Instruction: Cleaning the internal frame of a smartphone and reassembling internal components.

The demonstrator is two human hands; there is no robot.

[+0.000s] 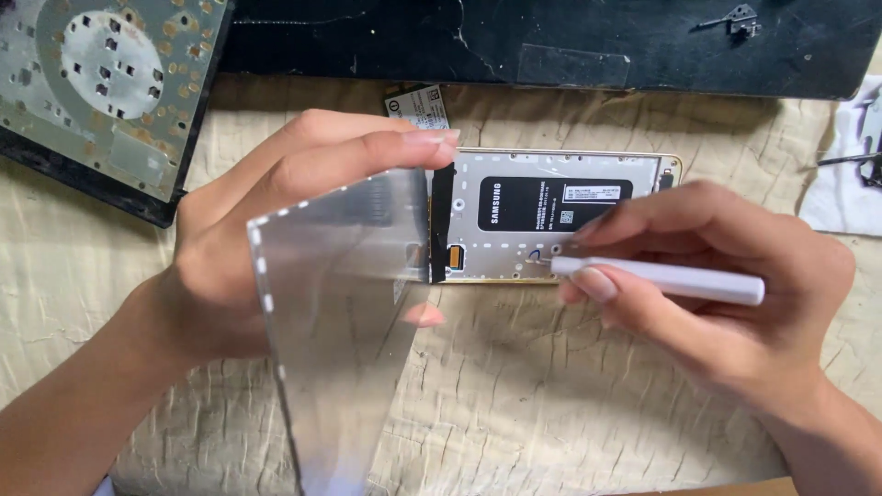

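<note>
An opened phone (551,216) lies on a beige cloth, its silver inner frame and black battery label facing up. My left hand (266,230) holds its lifted screen panel (335,303) upright, still joined to the phone by a black flex strip (442,225). My right hand (726,276) grips a thin white screwdriver (661,280) like a pen. Its tip touches the phone's lower edge near the middle.
A grey perforated metal plate (101,83) in a black frame lies at the top left. A black cracked panel (551,41) spans the back, with a small metal hinge part (735,18) on it. A small circuit card (418,106) lies behind the phone. White paper (845,184) sits at right.
</note>
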